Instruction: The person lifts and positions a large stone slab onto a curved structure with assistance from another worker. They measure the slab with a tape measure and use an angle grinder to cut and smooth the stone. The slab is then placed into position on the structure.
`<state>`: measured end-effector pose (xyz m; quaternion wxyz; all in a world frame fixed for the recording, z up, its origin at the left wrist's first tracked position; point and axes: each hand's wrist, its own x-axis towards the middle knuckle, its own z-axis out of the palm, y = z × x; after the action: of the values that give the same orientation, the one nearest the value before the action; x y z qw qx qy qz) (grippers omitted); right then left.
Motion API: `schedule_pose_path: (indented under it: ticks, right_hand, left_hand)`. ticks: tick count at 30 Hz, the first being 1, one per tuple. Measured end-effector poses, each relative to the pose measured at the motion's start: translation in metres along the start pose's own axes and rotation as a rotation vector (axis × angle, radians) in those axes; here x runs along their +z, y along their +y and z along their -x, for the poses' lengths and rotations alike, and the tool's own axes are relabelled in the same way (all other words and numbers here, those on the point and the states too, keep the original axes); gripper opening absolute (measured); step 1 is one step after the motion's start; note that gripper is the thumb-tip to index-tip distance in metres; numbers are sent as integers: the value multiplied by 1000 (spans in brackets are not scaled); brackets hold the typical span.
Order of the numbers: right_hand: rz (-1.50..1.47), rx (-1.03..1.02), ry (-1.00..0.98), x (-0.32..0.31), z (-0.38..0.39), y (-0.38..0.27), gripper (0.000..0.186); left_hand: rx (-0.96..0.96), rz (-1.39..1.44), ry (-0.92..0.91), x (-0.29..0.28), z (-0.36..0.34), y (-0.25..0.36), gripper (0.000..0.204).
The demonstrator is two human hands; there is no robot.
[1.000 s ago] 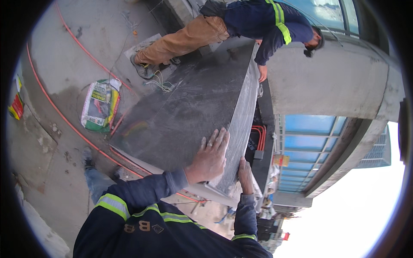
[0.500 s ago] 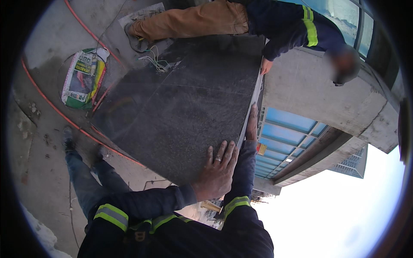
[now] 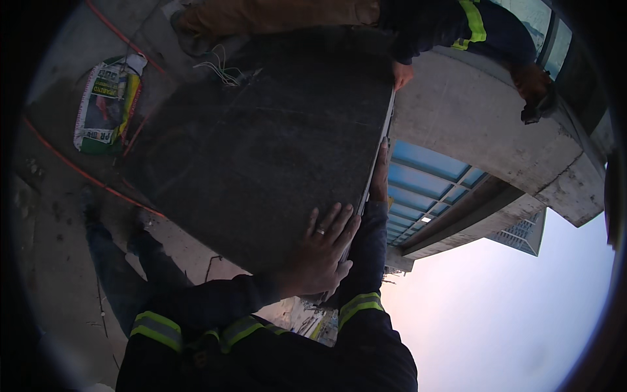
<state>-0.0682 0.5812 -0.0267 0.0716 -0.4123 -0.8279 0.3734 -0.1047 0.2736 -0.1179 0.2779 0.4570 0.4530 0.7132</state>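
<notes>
A large dark slab (image 3: 261, 157) with a pale narrow edge fills the middle of the view. My left hand (image 3: 323, 242), a ring on one finger, lies on its dark face near the right edge, fingers spread and thumb reaching past the edge. Along the pale edge, farther up, my right hand (image 3: 380, 171) rests with fingers stretched out; its palm is partly hidden by the slab. Beyond it, a co-worker's hand (image 3: 402, 75) takes hold of the same edge near the top corner. Thin pale wires (image 3: 225, 72) stick out by the slab's far side.
A printed bag (image 3: 108, 104) lies on the concrete floor at left. A red hose (image 3: 91, 173) curves across the floor beside the slab. At right stand a concrete beam (image 3: 470, 117) and blue glazing (image 3: 424, 176). The co-worker's leg (image 3: 274, 16) is at the top.
The picture has darkened, and most of the scene has shifted up and left in it. My left thumb now shows past the slab's edge. The co-worker's head has turned downward.
</notes>
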Motion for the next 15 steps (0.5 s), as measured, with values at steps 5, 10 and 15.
schedule_pose_path:
  ticks: [5,10,15]
  right_hand:
    - [-6,-28,-4,2,-14,0,73]
    - [107,-22,-36,-18,-30,12,68]
    - [285,-119,104,-22,-32,34,71]
  left_hand:
    - [48,-14,22,0,-7,-19,83]
    - [96,-47,-16,3,-8,-44,76]
    - [70,3,-33,-4,1,-71,69]
